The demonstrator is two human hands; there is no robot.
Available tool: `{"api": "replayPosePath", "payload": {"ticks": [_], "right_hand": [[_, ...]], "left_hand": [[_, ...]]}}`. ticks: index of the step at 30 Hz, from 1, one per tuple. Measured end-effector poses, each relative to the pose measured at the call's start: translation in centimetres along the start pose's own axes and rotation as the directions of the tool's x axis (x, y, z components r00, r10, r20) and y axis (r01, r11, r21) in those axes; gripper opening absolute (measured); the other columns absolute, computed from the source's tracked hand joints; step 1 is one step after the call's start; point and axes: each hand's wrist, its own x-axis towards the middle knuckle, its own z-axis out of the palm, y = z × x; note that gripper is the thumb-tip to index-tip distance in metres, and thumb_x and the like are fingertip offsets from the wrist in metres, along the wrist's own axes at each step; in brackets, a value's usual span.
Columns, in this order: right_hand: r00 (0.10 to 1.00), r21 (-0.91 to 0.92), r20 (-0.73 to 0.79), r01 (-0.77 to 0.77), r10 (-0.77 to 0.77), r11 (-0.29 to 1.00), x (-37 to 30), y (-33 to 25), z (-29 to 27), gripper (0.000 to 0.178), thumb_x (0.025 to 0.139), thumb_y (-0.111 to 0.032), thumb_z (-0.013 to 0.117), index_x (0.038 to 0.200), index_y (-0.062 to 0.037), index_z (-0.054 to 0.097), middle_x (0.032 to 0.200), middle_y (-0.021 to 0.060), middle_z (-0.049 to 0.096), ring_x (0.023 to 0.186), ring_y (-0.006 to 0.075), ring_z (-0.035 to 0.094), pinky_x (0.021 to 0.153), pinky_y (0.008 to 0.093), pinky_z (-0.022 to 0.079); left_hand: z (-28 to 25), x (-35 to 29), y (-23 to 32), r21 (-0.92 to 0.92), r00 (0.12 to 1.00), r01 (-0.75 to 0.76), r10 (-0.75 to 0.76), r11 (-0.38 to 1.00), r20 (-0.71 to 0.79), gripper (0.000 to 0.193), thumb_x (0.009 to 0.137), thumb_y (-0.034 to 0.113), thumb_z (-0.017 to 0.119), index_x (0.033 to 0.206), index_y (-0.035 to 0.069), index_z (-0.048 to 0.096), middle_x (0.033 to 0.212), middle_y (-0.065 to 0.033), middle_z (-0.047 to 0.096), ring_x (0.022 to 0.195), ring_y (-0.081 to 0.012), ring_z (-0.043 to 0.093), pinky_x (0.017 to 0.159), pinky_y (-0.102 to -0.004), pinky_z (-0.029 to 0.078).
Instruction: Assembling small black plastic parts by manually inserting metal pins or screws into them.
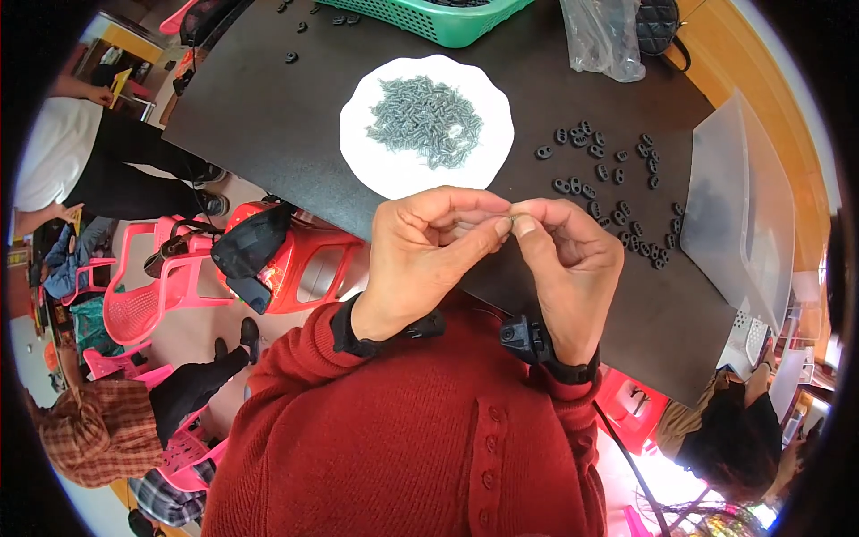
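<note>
My left hand (428, 251) and my right hand (565, 259) meet over the near edge of a dark table (268, 107). Their fingertips pinch one tiny part (512, 218) between them; most of it is hidden, so its kind is hard to tell. Just beyond the hands sits a white plate (376, 157) heaped with several small grey screws (426, 118). To the right of the hands, several small black oval pieces (608, 174) lie scattered on the table.
A green basket (429, 20) stands at the far edge, with a clear plastic bag (601, 40) beside it. A translucent tray (741, 210) lies at the right. Pink and red plastic chairs (134, 295) and other people sit around the table.
</note>
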Motion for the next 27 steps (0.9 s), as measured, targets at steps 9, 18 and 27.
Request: {"api": "replayPosePath", "payload": {"ticks": [9, 18, 27], "right_hand": [[0.990, -0.094, -0.010, 0.138, -0.139, 0.986, -0.4, 0.9, 0.3, 0.016, 0.107, 0.006, 0.072, 0.121, 0.0098, 0.079, 0.109, 0.0045, 0.077, 0.099, 0.0084, 0.070, 0.090, 0.0240, 0.055], [0.992, -0.171, 0.002, 0.121, -0.123, 0.978, -0.4, 1.3, -0.6, 0.012, 0.106, 0.007, 0.070, 0.116, 0.0089, 0.078, 0.104, 0.0032, 0.075, 0.097, 0.0078, 0.068, 0.088, 0.0237, 0.054], [0.975, -0.129, -0.056, 0.206, -0.214, 0.970, -0.4, 2.5, -0.2, 0.013, 0.107, 0.008, 0.068, 0.116, 0.0082, 0.077, 0.108, 0.0040, 0.075, 0.099, 0.0086, 0.068, 0.090, 0.0238, 0.054]], "left_hand": [[0.3, -0.5, -0.2, -0.023, 0.996, -0.041, 0.039, 0.999, -0.086, 0.027, 0.102, -0.004, 0.081, 0.128, -0.007, 0.078, 0.112, -0.0133, 0.084, 0.098, -0.0138, 0.079, 0.090, -0.0285, 0.066], [0.4, -0.9, -1.6, 0.401, 0.944, -0.301, 0.330, 0.865, -0.003, 0.029, 0.101, -0.006, 0.082, 0.130, -0.007, 0.079, 0.112, -0.0117, 0.084, 0.101, -0.0144, 0.079, 0.093, -0.0279, 0.063], [1.2, -0.4, -1.8, 0.043, 0.997, -0.019, 0.022, 0.999, -0.074, 0.032, 0.102, -0.008, 0.079, 0.134, -0.007, 0.077, 0.115, -0.0130, 0.084, 0.101, -0.0145, 0.079, 0.093, -0.0296, 0.067]]}}
